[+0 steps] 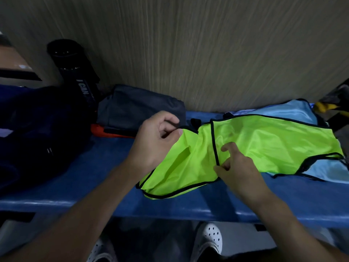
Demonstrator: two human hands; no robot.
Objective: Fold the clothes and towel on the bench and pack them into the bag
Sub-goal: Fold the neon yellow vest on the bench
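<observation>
Folding a neon-green bib [264,140] on a blue bench [94,176], a person works the black-trimmed cloth with both hands. The left hand [156,140] pinches a strap edge at the bib's far-left corner between thumb and fingertips. The right hand [239,167] has its fingers curled round the black trim at the near edge, about the middle of the garment. The bib lies crumpled on its left half and flatter to the right, where it overlaps a light-blue bib [294,112] beneath it.

Done well, the step likely calls for drawing the two pinched points apart to take out the slack (this thin, shiny cloth looks slippery and apt to slide). The trimmed edges can then be laid one on another before any crease is pressed. Lifting only the green layer should keep the blue one from being dragged along.

A folded grey garment [139,108] sits on an orange one [105,132] against the wall, just beyond the left hand. A dark blue bag [37,125], which appears to be the one for packing, lies at the bench's left end beside a black cylinder [75,72].
</observation>
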